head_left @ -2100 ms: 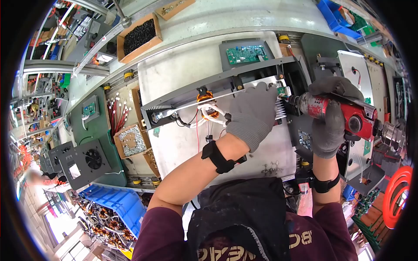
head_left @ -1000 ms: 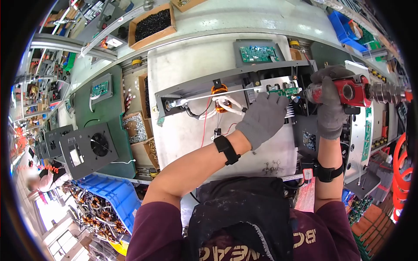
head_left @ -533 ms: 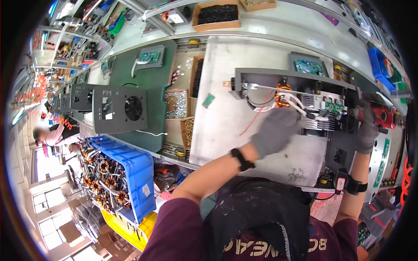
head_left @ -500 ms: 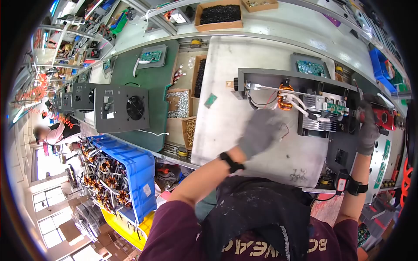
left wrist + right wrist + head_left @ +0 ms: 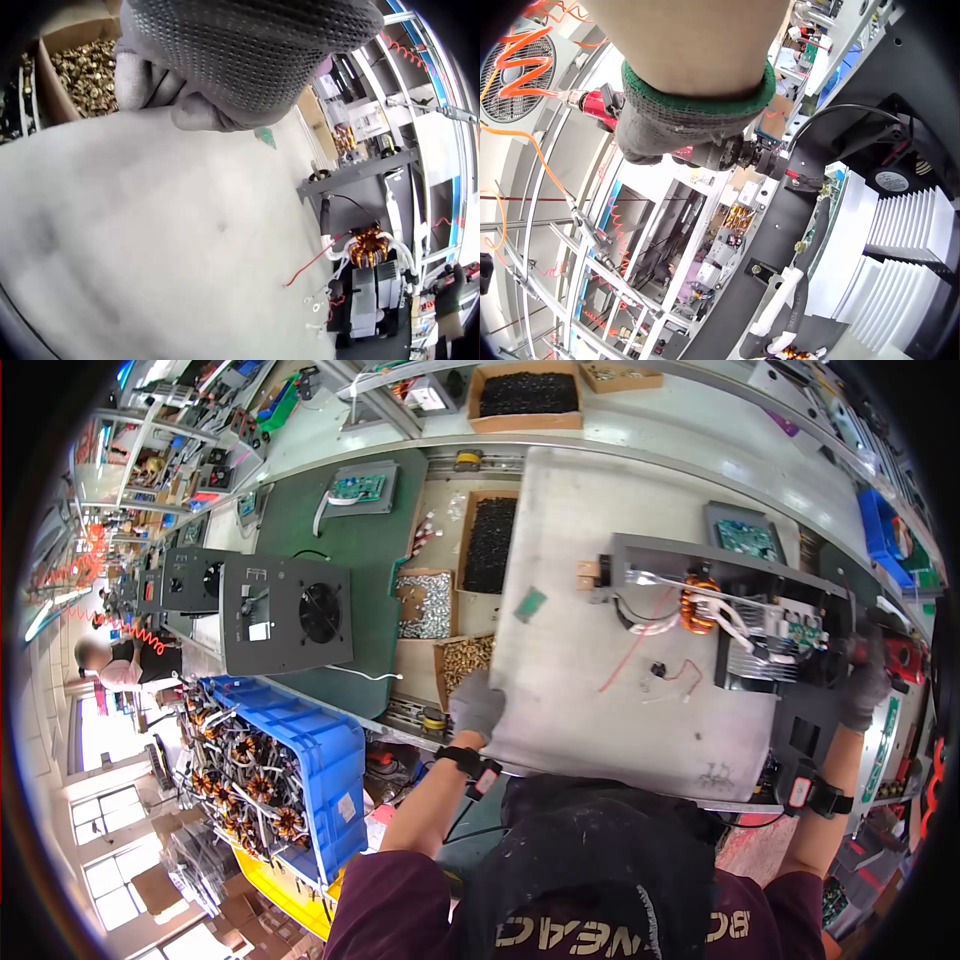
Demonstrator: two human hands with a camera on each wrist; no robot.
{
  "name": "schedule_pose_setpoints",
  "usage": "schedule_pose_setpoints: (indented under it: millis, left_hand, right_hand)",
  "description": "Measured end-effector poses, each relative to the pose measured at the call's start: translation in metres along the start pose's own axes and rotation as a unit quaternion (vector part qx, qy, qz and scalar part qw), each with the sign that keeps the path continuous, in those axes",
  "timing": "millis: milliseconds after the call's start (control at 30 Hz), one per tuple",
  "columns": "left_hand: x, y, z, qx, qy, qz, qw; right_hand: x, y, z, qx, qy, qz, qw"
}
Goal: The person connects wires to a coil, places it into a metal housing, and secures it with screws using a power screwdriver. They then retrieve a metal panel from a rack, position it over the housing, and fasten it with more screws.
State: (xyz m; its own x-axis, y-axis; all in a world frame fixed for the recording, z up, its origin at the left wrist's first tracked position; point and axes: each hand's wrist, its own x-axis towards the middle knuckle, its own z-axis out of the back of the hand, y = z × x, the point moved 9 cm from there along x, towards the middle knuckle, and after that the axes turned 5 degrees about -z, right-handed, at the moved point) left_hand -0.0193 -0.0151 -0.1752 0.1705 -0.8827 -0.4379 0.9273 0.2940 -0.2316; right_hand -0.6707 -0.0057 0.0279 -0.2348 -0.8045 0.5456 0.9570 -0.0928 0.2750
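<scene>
My gloved left hand (image 5: 478, 705) is at the left edge of the white board (image 5: 600, 740), beside a box of small brass-coloured fasteners (image 5: 465, 663). In the left wrist view its fingers (image 5: 199, 112) bend loosely down near the board, with nothing visible in them. At the far right my gloved right hand (image 5: 865, 680) grips a red air driver (image 5: 905, 660), whose tip points left toward a long grey metal chassis (image 5: 720, 565). Inside the chassis are a copper coil (image 5: 700, 605), a silver heatsink (image 5: 889, 300) and a small green circuit board (image 5: 803, 628).
Boxes of black screws (image 5: 488, 545) and silver fasteners (image 5: 425, 605) stand left of the board. A grey fan panel (image 5: 285, 615) stands further left, above a blue crate (image 5: 335, 790) of coils. A red lead (image 5: 690, 678) lies on the board below the chassis.
My left hand has left the chassis and moved left and nearer to the board's left edge. My right hand still holds the driver. The head view has swung left.
</scene>
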Motion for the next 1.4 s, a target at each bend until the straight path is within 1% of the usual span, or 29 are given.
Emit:
schedule_pose_setpoints:
  millis: [33,67,100,133,167,233,300,333,400,467,533,600,667,700,733,767,800,867,900,933,1000,1033,1067,1100,1167,1200,1267,1333,1400]
  left_hand:
    - [0.001,-0.008,-0.014,0.005,0.038,-0.017,0.999]
    - [-0.001,-0.016,-0.026,-0.012,0.058,-0.024,0.998]
    - [-0.007,-0.036,-0.025,-0.014,0.110,-0.033,0.993]
    - [-0.011,-0.052,-0.028,0.023,0.121,-0.066,0.990]
    - [-0.013,-0.059,-0.028,0.023,0.135,-0.069,0.988]
    - [-0.010,-0.066,-0.032,0.023,0.151,-0.074,0.985]
    - [-0.008,-0.077,-0.038,0.015,0.159,-0.133,0.978]
    - [-0.006,-0.082,-0.038,0.016,0.162,-0.132,0.978]
    - [-0.005,-0.098,-0.046,0.046,0.221,-0.176,0.958]
    - [-0.003,-0.103,-0.058,0.041,0.229,-0.194,0.953]
    - [-0.006,-0.108,-0.071,0.037,0.240,-0.212,0.947]
    - [-0.008,-0.117,-0.078,0.015,0.231,-0.230,0.945]
    - [-0.012,-0.128,-0.075,0.036,0.253,-0.221,0.941]
    - [-0.016,-0.133,-0.077,0.017,0.254,-0.241,0.937]
    - [-0.019,-0.139,-0.079,-0.002,0.254,-0.262,0.931]
    - [-0.020,-0.139,-0.084,-0.002,0.258,-0.264,0.929]
    - [-0.022,-0.143,-0.089,-0.013,0.268,-0.284,0.921]
    - [-0.022,-0.148,-0.093,-0.024,0.279,-0.304,0.911]
    - [-0.021,-0.154,-0.094,-0.029,0.284,-0.329,0.900]
    - [-0.021,-0.160,-0.093,-0.035,0.289,-0.352,0.889]
    - [-0.006,-0.168,-0.091,-0.012,0.299,-0.336,0.893]
    - [0.001,-0.168,-0.093,0.012,0.309,-0.319,0.896]
    - [0.017,-0.166,-0.090,-0.007,0.264,-0.284,0.922]
    - [0.029,-0.162,-0.086,-0.024,0.216,-0.247,0.944]
    - [0.033,-0.160,-0.090,-0.002,0.208,-0.264,0.942]
    - [0.031,-0.160,-0.090,0.017,0.194,-0.279,0.940]
    - [0.017,-0.161,-0.081,0.026,0.183,-0.298,0.937]
    - [0.002,-0.155,-0.075,-0.001,0.167,-0.283,0.945]
    - [-0.013,-0.137,-0.093,0.032,0.190,-0.277,0.941]
  right_hand:
    - [0.000,-0.026,0.002,0.032,-0.009,-0.031,0.999]
    - [0.003,-0.041,0.004,0.152,-0.013,-0.105,0.983]
    - [0.006,-0.055,0.007,0.272,-0.035,-0.174,0.946]
    - [0.008,-0.052,0.008,0.418,-0.057,-0.282,0.862]
    - [0.009,-0.070,0.015,0.397,-0.056,-0.302,0.865]
    - [0.011,-0.125,0.021,0.375,-0.003,-0.316,0.871]
    - [0.012,-0.142,0.034,0.268,-0.011,-0.272,0.924]
    - [0.012,-0.148,0.035,0.267,-0.010,-0.274,0.924]
    - [0.010,-0.165,0.039,0.236,-0.023,-0.313,0.920]
    - [0.006,-0.191,0.041,0.266,-0.018,-0.319,0.910]
    - [-0.005,-0.248,0.045,0.257,0.023,-0.326,0.909]
    - [0.002,-0.237,0.054,0.166,0.034,-0.277,0.946]
    - [0.007,-0.215,0.060,0.073,0.045,-0.214,0.973]
    - [0.014,-0.178,0.056,0.069,0.050,-0.217,0.972]
    - [0.023,-0.140,0.057,0.159,-0.023,-0.274,0.948]
    - [0.021,-0.127,0.063,0.245,-0.098,-0.325,0.908]
    - [0.017,-0.145,0.067,0.242,-0.098,-0.327,0.908]
    - [0.006,-0.218,0.081,0.105,-0.093,-0.348,0.927]
    - [0.002,-0.240,0.088,0.035,-0.089,-0.356,0.930]
    - [0.002,-0.247,0.091,0.033,-0.087,-0.357,0.930]
    - [0.013,-0.239,0.086,-0.043,0.002,-0.250,0.967]
    - [0.021,-0.163,0.066,0.267,-0.151,-0.397,0.865]
    - [0.026,-0.132,0.066,0.254,-0.198,-0.412,0.852]
    - [0.033,-0.119,0.065,0.257,-0.195,-0.404,0.856]
    - [0.033,-0.120,0.064,0.266,-0.198,-0.401,0.854]
    - [0.029,-0.194,0.070,0.248,-0.170,-0.380,0.875]
    - [0.023,-0.201,0.072,0.245,-0.152,-0.370,0.883]
    - [0.022,-0.200,0.070,0.243,-0.112,-0.342,0.901]
    - [0.021,-0.191,0.066,0.242,-0.092,-0.328,0.909]
